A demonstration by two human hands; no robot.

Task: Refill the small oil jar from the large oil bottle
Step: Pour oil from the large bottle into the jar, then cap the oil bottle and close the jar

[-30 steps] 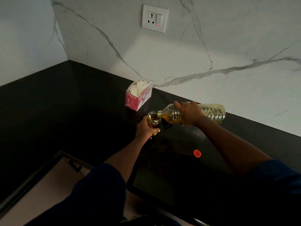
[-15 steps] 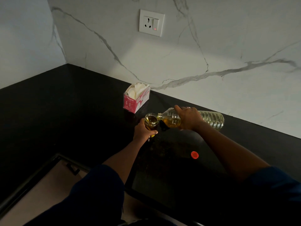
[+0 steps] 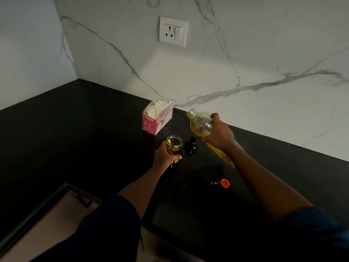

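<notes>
Left hand (image 3: 164, 157) gripping jar (image 3: 174, 145), right hand (image 3: 221, 136) gripping bottle (image 3: 200, 124) (mouth apart from jar)

A black bench (image 3: 75, 129) runs into a corner beneath white marble walls (image 3: 245, 53) veined with grey. A pink and white box (image 3: 157, 120) of white tissues stands on the bench just beyond the left grip (image 3: 164, 156), close to the back wall. High on that wall, far beyond the grip, is a white socket plate (image 3: 173, 31) showing a small red light. Nearer than the grip and to its left, a dark frame (image 3: 37, 210) borders a pale lower surface.
</notes>
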